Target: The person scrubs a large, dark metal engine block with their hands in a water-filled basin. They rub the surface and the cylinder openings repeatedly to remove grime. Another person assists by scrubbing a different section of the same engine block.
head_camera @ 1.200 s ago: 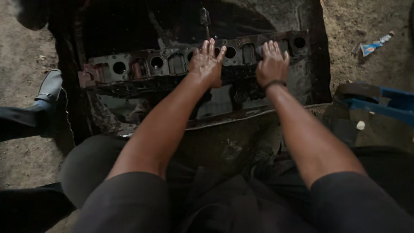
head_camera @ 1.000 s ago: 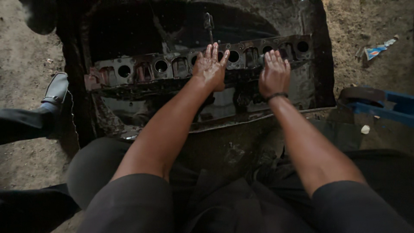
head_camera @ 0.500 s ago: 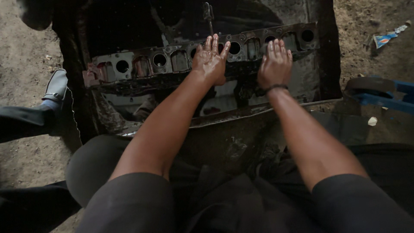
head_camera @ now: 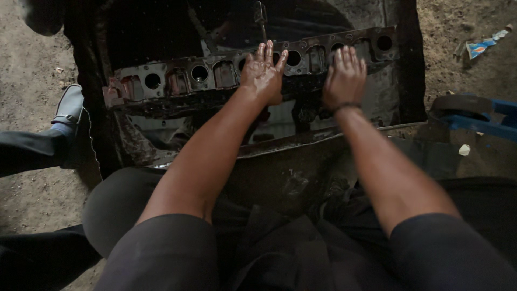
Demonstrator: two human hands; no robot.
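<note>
Seated person, head view looking down over both forearms. A long, oily cylinder head lies in a dark metal wash tray on the dirt floor. Its long axis runs from about 8 o'clock at the left end to 2 o'clock at the right end, crosswise to the arms; the row of round and rectangular ports faces up.

Left hand: flat, fingers spread and extended, palm pressed on the casting's upper face near its middle. Not gripping anything. Skin glistens, wet with oil or solvent.

Right hand: also flat, fingers together and pointing toward 12 o'clock, laid on the casting right of centre; dark band on the wrist. No grip here either.

Both hands sit on the right half of the casting, so the left end extends well away toward 9 o'clock, nearer the left arm.

Also present: another person's grey shoe at 9 o'clock just outside the tray, a blue metal frame at 3 o'clock, a crumpled wrapper at 2 o'clock.
</note>
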